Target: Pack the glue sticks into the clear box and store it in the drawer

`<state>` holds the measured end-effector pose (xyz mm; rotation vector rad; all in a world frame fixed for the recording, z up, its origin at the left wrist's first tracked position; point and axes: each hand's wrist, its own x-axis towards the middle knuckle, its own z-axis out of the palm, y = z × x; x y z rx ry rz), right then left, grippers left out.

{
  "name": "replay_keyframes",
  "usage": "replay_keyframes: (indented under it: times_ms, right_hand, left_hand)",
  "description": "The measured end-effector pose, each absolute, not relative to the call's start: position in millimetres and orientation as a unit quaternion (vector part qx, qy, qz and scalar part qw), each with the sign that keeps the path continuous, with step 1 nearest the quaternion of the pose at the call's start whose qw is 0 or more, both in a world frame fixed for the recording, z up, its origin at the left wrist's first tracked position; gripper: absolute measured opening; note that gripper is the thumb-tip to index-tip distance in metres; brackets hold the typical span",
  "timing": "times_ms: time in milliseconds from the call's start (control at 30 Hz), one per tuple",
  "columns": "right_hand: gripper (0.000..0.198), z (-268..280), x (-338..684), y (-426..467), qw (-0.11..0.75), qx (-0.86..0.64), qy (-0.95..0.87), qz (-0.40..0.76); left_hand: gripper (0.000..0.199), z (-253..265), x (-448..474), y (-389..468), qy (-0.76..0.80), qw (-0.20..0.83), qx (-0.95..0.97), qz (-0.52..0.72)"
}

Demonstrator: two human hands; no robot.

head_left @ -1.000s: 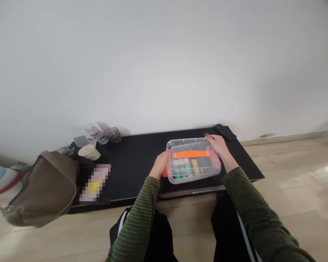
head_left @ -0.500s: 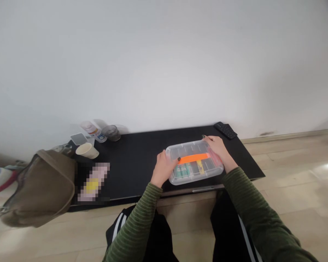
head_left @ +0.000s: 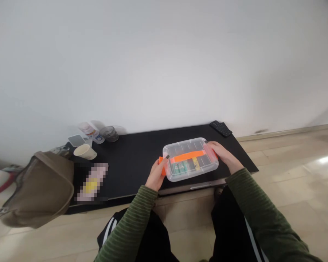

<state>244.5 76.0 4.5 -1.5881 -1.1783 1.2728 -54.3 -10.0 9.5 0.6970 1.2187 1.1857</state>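
A clear plastic storage box [head_left: 183, 148] with an orange carry handle [head_left: 188, 156] across its lid is between my hands, over the front part of the black table. Green and yellow packets show through the lid. My left hand [head_left: 155, 174] grips the box's left end, thumb on the lid's edge, beside an orange latch [head_left: 161, 161] that sticks outward. At the opposite end, my right hand [head_left: 226, 155] is closed round the right edge, its thumb near the far corner. The fingers beneath are partly hidden.
On the left of the black table [head_left: 133, 160] are a paper cup [head_left: 85, 151], a white bottle [head_left: 91, 133], a dark glass [head_left: 109, 134] and a blurred-out pink item [head_left: 93, 182]. A brown bag [head_left: 43, 189] overlaps that end. A black keyboard [head_left: 221, 128] lies at the far right.
The orange latch at the left end now stands out beside my left hand. My right hand has shifted down the box's right edge. The view has moved slightly.
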Motion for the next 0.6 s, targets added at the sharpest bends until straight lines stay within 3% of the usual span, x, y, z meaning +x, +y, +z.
replay_keyframes:
  times_ms: [167, 400, 600]
  right_hand:
    - [0.03, 7.9, 238.2, 55.9, 0.352, -0.533, -0.408, 0.653]
    - [0.033, 7.0, 237.0, 48.2, 0.426, -0.569, -0.435, 0.553]
    - [0.04, 2.3, 237.0, 51.0, 0.416, -0.614, -0.507, 0.44]
  left_hand:
    - [0.044, 18.1, -41.4, -18.1, 0.501, 0.629, 0.272, 0.529]
    - [0.041, 23.5, -34.4, -13.7, 0.519, 0.57, 0.327, 0.546]
    - [0.038, 19.7, -34.1, -7.1, 0.536, 0.54, 0.372, 0.532]
